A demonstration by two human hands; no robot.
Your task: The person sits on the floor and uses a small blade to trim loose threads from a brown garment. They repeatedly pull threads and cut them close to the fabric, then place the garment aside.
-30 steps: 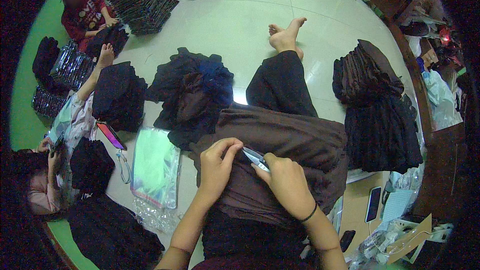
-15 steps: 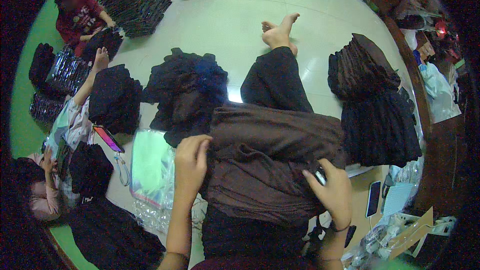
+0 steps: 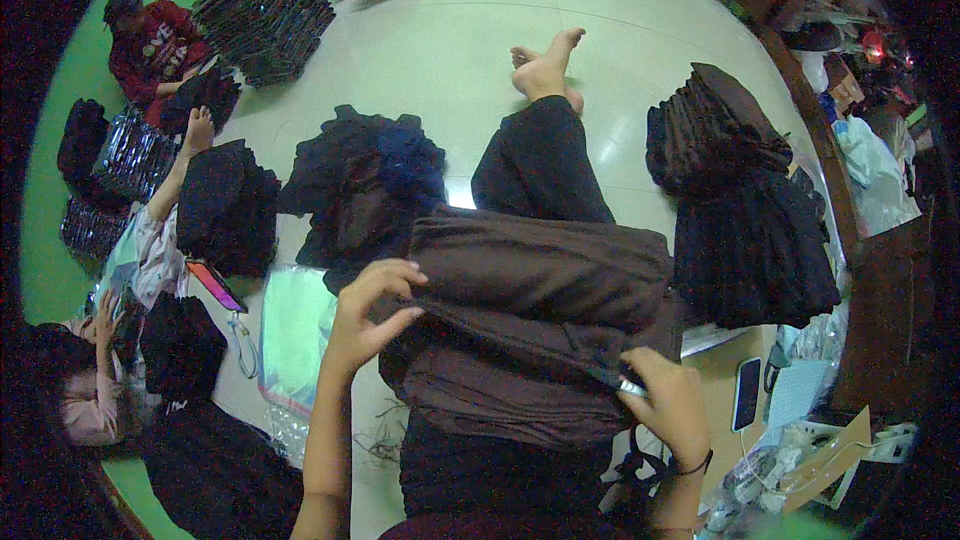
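A pile of dark brown folded cloth (image 3: 540, 265) lies across my lap, with a fold slanting over its middle. My left hand (image 3: 370, 310) is at the pile's left edge, thumb and fingers apart against the cloth. At the right end of the fold, my right hand (image 3: 668, 405) closes its thumb and fingers on the cloth edge. A small whitish object (image 3: 632, 388) shows at those fingers; its kind is unclear. Black cloth (image 3: 505, 470) lies beneath the brown pile, nearest me.
Dark cloth stacks stand ahead left (image 3: 365, 180) and at right (image 3: 745, 230). A clear plastic bag (image 3: 298, 340) lies left, beside a bright-screened phone (image 3: 215, 285). Another phone (image 3: 746, 395) lies right on cardboard. One person (image 3: 155, 45) sits far left; another person (image 3: 95, 400) is at near left.
My left hand has spread its thumb from its fingers and shifted slightly left. My right hand has moved a little down. The brown top layer now lies in a straighter slanting fold.
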